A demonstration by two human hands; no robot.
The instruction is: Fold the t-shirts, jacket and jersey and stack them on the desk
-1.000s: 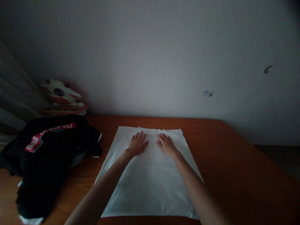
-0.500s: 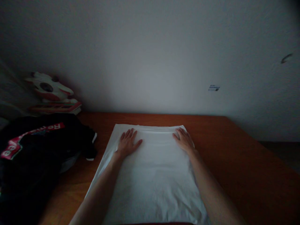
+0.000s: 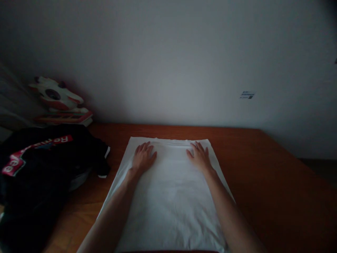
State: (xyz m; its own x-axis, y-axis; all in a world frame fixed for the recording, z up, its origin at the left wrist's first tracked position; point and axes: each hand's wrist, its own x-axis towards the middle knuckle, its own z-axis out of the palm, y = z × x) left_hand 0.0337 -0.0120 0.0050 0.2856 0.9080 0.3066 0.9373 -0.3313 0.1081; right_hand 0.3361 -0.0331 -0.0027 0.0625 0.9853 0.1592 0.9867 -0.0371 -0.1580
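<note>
A white cloth, perhaps a folded garment (image 3: 171,196), lies spread on the wooden table in front of me. Its far part is fairly smooth, with a folded band along the far edge, while wrinkles run through the near right part. My left hand (image 3: 143,158) rests flat on the cloth near its far left corner, fingers pointing away from me. Near the far right corner, my right hand (image 3: 200,156) also lies on the fabric with its fingers spread. Neither hand grips anything.
Heaped at the left is a black garment (image 3: 86,151) with red-and-white lettering. Behind it a cow-like toy (image 3: 59,95) sits with a keyboard-like base (image 3: 65,116). The brown wooden table (image 3: 263,182) reaches back to a grey wall (image 3: 168,70) bearing a small label (image 3: 247,95).
My right hand has slid left, inward from the cloth's right edge, which now shows beyond it. The left hand stays nearly in place. The view has shifted slightly.
</note>
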